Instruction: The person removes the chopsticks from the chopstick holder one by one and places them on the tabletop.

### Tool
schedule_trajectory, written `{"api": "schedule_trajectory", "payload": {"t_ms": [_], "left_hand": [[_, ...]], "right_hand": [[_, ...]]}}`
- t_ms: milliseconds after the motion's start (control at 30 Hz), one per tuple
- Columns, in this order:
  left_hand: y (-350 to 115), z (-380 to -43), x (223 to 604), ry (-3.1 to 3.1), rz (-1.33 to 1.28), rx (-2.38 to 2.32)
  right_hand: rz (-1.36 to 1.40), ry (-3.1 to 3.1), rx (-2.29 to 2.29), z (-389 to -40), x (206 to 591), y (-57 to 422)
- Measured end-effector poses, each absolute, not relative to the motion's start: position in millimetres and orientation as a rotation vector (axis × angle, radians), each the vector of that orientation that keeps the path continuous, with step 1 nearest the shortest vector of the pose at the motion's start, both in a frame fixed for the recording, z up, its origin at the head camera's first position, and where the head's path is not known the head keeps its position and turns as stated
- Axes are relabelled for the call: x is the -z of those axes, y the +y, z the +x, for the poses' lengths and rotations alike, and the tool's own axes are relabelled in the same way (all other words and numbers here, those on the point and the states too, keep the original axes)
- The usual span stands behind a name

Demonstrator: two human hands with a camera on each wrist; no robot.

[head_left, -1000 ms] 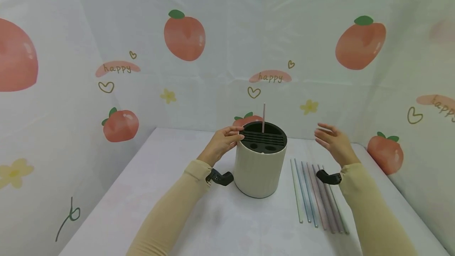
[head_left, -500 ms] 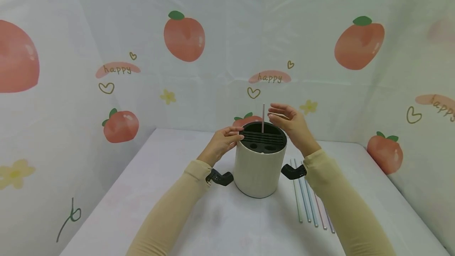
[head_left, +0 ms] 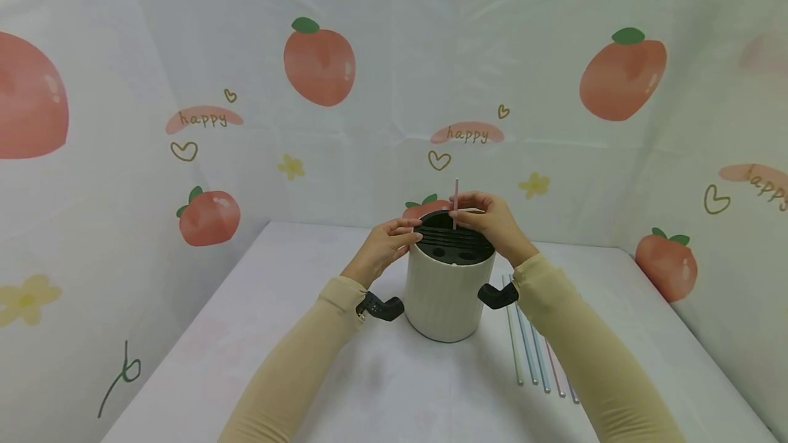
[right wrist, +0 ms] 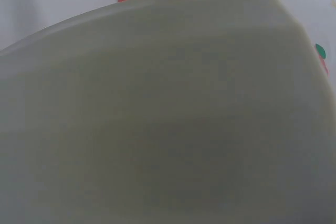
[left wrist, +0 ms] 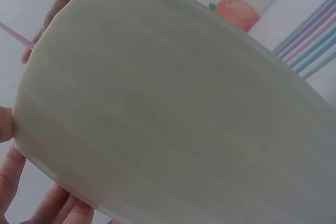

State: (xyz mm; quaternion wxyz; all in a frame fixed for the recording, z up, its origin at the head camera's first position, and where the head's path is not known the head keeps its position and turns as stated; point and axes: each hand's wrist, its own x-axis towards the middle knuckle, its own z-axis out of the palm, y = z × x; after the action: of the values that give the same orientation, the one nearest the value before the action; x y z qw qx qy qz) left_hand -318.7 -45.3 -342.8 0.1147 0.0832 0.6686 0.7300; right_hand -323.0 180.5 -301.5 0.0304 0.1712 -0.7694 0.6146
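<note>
A cream, ribbed round knife block (head_left: pixel 449 299) with a black slotted top (head_left: pixel 452 243) stands upright on the table. My left hand (head_left: pixel 383 246) holds its left rim, thumb near the slots and fingers around the far side. Out of the wide opening at the back of the top rises a slim pink stick (head_left: pixel 456 190), thin like a chopstick. My right hand (head_left: pixel 492 221) reaches over the right rim and pinches this stick between thumb and fingers. The block's wall (right wrist: pixel 157 108) hides most of that hand in the right wrist view.
Several similar pastel sticks (head_left: pixel 528 351) in green, blue, pink and purple lie side by side right of the block, partly under my right forearm. In the left wrist view the sticks (left wrist: pixel 310 40) show at upper right. A fruit-print cloth (head_left: pixel 369 156) hangs behind the table.
My right hand has moved left from above the loose sticks to the pink stick, and its fingers have closed on it. The left hand stays at the rim.
</note>
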Motion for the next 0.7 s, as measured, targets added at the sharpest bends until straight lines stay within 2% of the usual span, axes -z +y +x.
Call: {"api": "schedule_trajectory", "payload": {"t_ms": [333, 700], "left_hand": [[-44.8, -319.9, 343.9, 1.966, 0.227, -2.141], [-44.7, -319.5, 343.1, 1.977, 0.209, -2.138]], "right_hand": [[0.528, -2.28, -1.953, -324.0, 291.7, 184.2], [0.543, -1.575, -2.258, -318.8, 224.1, 210.4]]}}
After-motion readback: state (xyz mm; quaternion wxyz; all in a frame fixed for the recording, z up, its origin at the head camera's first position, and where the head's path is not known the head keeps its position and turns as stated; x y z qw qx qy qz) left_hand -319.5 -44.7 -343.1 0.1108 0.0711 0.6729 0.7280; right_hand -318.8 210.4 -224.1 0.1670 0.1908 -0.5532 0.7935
